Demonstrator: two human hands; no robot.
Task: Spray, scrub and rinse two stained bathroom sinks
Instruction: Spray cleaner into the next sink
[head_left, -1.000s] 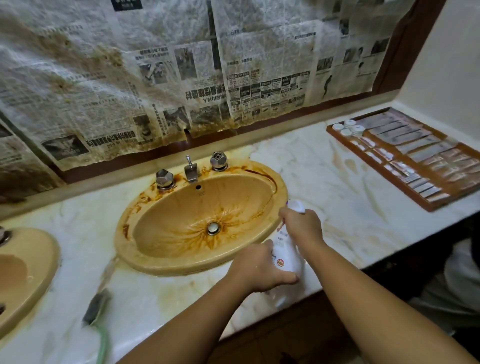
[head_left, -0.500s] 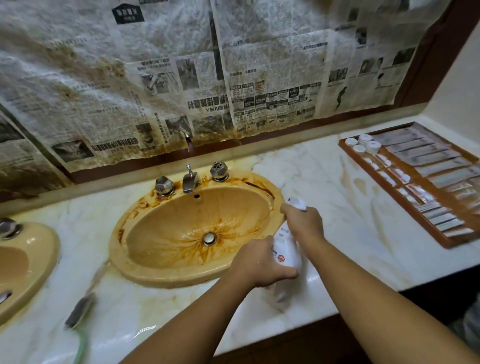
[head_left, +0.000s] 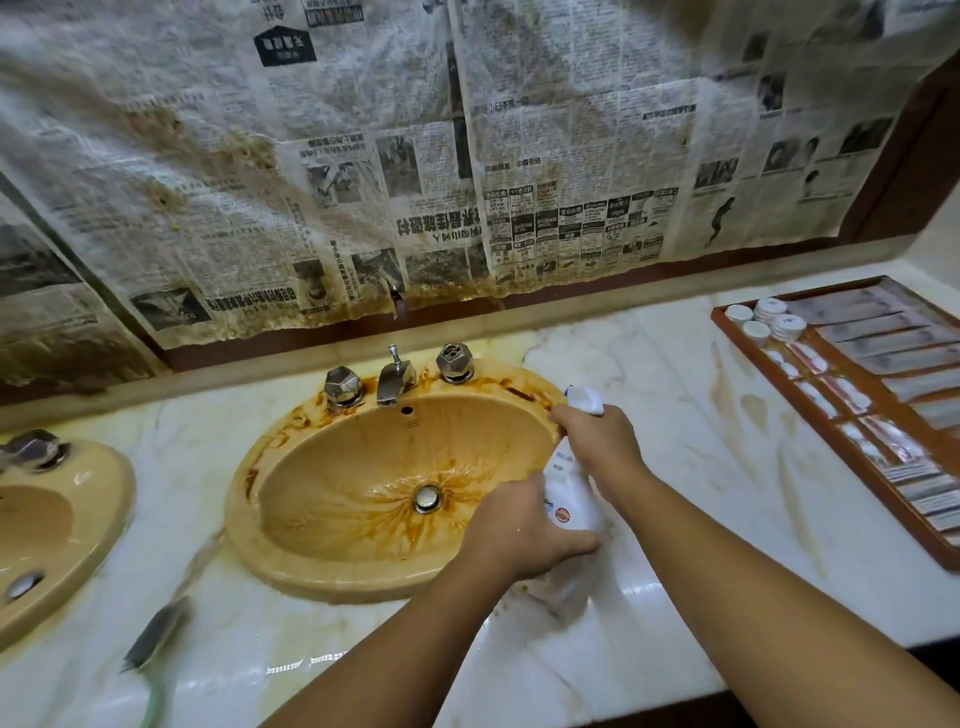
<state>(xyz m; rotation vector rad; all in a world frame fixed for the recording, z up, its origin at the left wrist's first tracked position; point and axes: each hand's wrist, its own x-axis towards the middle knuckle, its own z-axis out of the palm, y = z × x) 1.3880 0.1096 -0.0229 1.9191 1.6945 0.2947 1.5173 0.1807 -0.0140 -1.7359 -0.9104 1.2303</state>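
Right hand (head_left: 597, 441): wrapped round the neck of the spray bottle (head_left: 571, 501), just under the white trigger head. Whether a finger is on the trigger can't be told.

Left hand (head_left: 524, 530): curled round the bottle's lower body. Looks like the bottle is being steadied so the top can be worked, tbh.

Spray bottle: kept upright near the front edge of the countertop (head_left: 675, 389), right beside the sink (head_left: 249, 519) at its right rim. The base is blurred but seems to be set on the marble. The nozzle is aimed left over the basin, probably so the spray lands on the stains and not the counter.

Sink: pretty grim. Rust-brown streaks are fanned toward the drain (head_left: 427, 498) and crusted round the faucet (head_left: 395, 376). Spraying is judged not properly started yet.

Brush (head_left: 153, 631): laid near the front edge, between the two sinks, presumably parked within reach for the scrub. Not touched.

Second sink (head_left: 114, 488): at the left edge, half cut off.

Tray (head_left: 878, 494): pushed to the right edge, well apart from the likely splash zone.

Newspaper (head_left: 467, 156): hung above the back edge, stained along the bottom, presumably as a shield.
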